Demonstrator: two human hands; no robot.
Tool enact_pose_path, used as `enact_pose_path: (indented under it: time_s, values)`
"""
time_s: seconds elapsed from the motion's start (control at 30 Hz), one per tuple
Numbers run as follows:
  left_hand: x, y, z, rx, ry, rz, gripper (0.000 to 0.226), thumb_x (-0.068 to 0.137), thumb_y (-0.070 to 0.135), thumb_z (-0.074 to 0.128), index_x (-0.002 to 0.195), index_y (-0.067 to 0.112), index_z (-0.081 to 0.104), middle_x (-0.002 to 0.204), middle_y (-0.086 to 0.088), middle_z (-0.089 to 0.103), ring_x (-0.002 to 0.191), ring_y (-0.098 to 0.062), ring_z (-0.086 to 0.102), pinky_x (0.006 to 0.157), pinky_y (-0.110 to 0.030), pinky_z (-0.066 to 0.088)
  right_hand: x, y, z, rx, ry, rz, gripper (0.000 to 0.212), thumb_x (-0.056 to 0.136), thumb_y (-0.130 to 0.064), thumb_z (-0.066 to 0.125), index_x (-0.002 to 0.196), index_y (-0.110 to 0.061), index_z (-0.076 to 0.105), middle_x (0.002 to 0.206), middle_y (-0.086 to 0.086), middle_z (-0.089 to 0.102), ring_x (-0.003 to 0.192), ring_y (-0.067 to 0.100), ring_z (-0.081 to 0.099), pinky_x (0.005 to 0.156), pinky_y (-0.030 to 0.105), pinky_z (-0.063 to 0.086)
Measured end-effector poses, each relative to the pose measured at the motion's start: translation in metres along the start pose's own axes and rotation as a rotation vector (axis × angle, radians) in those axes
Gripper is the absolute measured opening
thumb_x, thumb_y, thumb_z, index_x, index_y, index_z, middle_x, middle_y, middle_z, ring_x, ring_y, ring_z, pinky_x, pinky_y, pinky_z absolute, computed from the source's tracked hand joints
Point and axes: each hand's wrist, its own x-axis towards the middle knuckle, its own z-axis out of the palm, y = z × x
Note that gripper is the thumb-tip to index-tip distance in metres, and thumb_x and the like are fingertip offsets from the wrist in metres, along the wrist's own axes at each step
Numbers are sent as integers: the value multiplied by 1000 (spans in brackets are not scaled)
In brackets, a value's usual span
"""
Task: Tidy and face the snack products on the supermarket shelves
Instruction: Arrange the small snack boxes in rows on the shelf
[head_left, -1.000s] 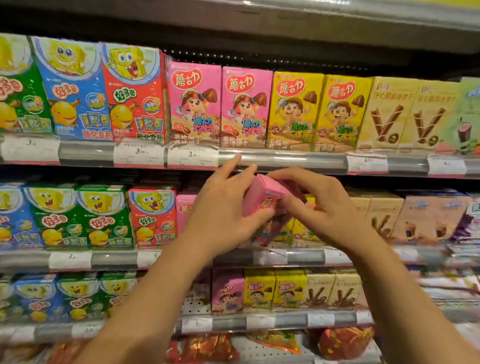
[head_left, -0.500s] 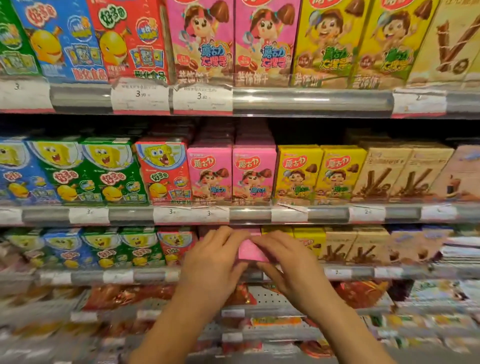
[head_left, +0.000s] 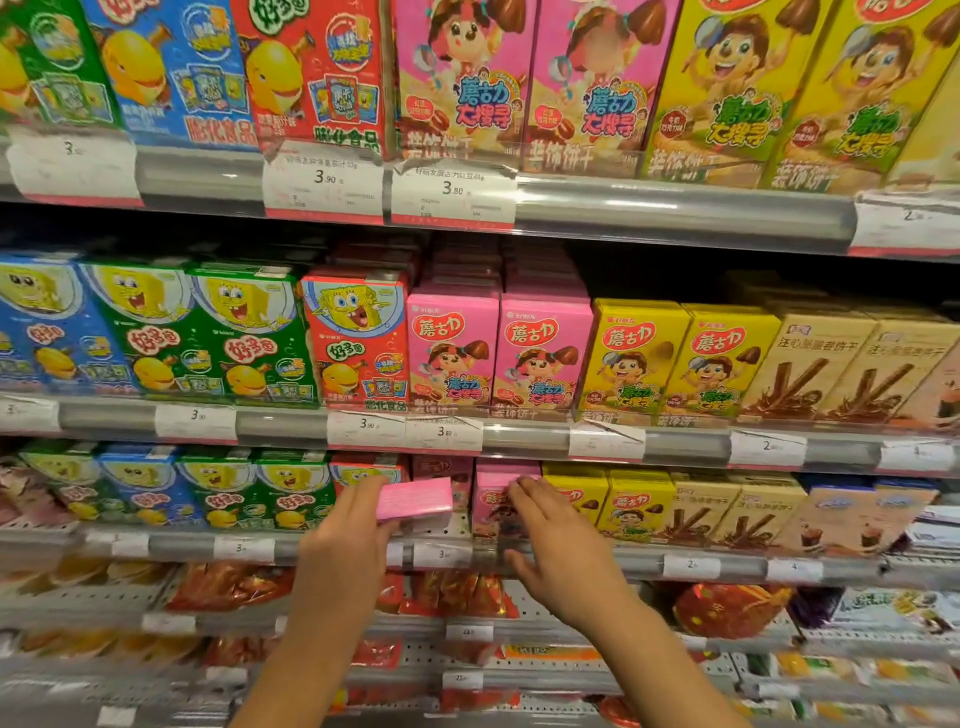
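Left hand (head_left: 345, 540) is closed around a pink snack box (head_left: 414, 499), which is held on its side, narrow face outward, at the front of the third shelf (head_left: 182, 545) just right of the red box (head_left: 363, 470). Right hand (head_left: 556, 540) is relaxed and grips nothing; its extended fingers (head_left: 524, 493) are laid against the upright pink box (head_left: 491, 501) standing next to the gap.

The step in hand is judged to be the return of the held box to that gap. For a clean result:

1. The box should be turned upright, printed front outward.
2. The neighbouring box should be steadied while the held one is slid in.
3. Both fronts should be brought flush with the shelf edge, in line with the yellow boxes (head_left: 608, 499) alongside.
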Motion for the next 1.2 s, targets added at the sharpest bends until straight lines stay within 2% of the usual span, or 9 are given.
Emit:
enact_pose_path:
  time_s: [0.1,0.23,0.43,0.5,0.57,0.6,0.67,0.83,1.2]
  values:
    - [6,1,7,-5,0,16,61,63,9,94,119,8,68,105,-5,75,79,-23,75,69,-39,62,3,4,7,-52,-31,48,77,100,-45,52,163,-22,14,171,-1,11,158,21,7,127,43,15]
    - [10,6,17,-56,-42,-53,53,80,16,84,129,15,63,117,-1,71,90,-23,72,79,-40,60,2,0,10,-72,-53,80,77,99,-44,52,163,-23,13,171,-1,8,158,23,4,126,47,14]
    - [16,11,35,-20,-105,-94,54,80,17,85,129,15,62,121,-3,71,95,-31,71,82,-44,59,1,-1,6,-20,-138,121,68,98,-51,56,157,-31,30,171,-6,1,157,30,3,124,54,21]
    - [17,13,40,-19,-112,-97,53,78,15,87,126,14,64,118,-4,72,93,-31,72,83,-44,58,1,0,4,-8,-161,129,63,97,-52,57,154,-33,37,171,-8,-1,155,31,15,118,54,33]
    - [19,14,44,-9,-123,-99,53,76,13,88,124,12,67,115,-7,74,95,-31,73,85,-44,58,0,0,1,9,-177,138,59,96,-51,57,150,-31,42,171,-10,-6,144,33,39,107,49,47]
    - [19,13,46,-7,-129,-96,54,76,12,88,125,11,67,115,-7,74,97,-31,73,86,-43,58,0,-1,0,21,-185,143,58,96,-51,58,149,-31,44,171,-12,-8,136,32,49,102,47,51]
    - [21,11,46,-31,-147,-111,53,82,13,84,131,12,64,119,-7,73,104,-29,71,90,-41,56,0,-2,-2,40,-201,151,57,95,-51,59,146,-31,47,170,-13,-11,127,31,59,97,44,53]
    - [29,8,45,-50,-182,-161,53,96,20,69,146,18,50,145,-1,58,130,-23,58,107,-39,44,1,-3,-4,70,-231,162,52,93,-51,59,140,-30,53,170,-12,-11,132,31,55,100,43,51]
    - [24,5,51,-30,-231,-118,49,90,14,74,136,18,57,131,-1,65,118,-25,64,95,-40,50,3,-4,-6,60,-242,167,57,94,-52,60,146,-30,50,170,-11,-12,132,32,56,102,43,50]
